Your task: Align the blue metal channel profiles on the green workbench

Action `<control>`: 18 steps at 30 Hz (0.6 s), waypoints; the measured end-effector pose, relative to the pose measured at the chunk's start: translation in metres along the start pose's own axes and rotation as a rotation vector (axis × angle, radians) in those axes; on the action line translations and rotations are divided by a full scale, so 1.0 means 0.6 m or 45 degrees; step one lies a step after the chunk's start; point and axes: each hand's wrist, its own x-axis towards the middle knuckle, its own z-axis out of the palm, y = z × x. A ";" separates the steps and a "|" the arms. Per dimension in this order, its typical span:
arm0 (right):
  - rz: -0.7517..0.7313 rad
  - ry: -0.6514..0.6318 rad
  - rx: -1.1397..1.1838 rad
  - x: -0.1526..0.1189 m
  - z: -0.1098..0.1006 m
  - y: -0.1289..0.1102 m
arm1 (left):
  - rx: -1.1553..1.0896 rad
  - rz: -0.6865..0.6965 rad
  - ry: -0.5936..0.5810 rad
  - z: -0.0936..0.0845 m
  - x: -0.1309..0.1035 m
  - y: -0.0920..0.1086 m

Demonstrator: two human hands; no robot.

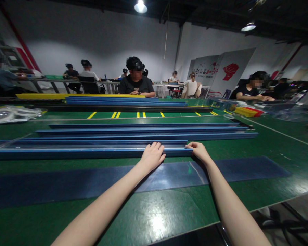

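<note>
A long blue channel strip (pixel 92 153) lies across the green table, with clear film (pixel 66 148) along its inside. Over its rim, near the right end, rests my left hand (pixel 153 155), fingers bent across the channel and thumb on the near side. My right hand (pixel 198 151) is at the channel's right end, thumb and index finger pinched together there; what lies between them is too small to make out. Nearer to me, a flat translucent bluish sheet (pixel 92 181) stretches beneath both forearms.
More blue channels (pixel 149 135) lie just beyond, with black, blue and yellow strips (pixel 79 96) farther back. A bagged roll (pixel 10 114) is at the left, a yellow and red tray (pixel 248 111) at the right. A person (pixel 136 82) sits opposite; others sit around.
</note>
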 end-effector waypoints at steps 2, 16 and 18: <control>0.000 0.002 -0.002 0.000 0.000 -0.001 | 0.002 0.004 0.002 -0.001 0.000 0.000; 0.009 -0.001 -0.030 -0.003 -0.002 -0.010 | 0.008 -0.015 0.017 0.002 -0.001 0.001; 0.012 -0.010 -0.027 -0.003 -0.002 -0.009 | 0.004 -0.021 0.024 0.002 -0.001 0.001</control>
